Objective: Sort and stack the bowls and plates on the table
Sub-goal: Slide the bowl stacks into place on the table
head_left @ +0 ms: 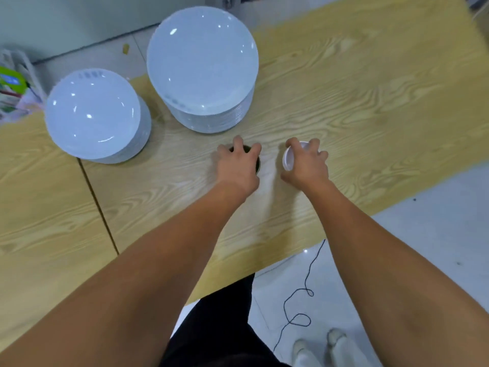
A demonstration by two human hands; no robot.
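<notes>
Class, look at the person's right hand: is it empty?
No, the right hand grips a small white bowl, tilted on its side above the table.

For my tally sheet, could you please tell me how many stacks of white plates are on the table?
2: the wider plate stack at the table's far middle, the smaller plate stack to its left, nearer the edge. None seems hidden.

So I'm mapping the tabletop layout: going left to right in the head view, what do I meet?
Smaller plate stack → larger plate stack → left hand over a dark bowl → right hand holding a small white bowl.
</notes>
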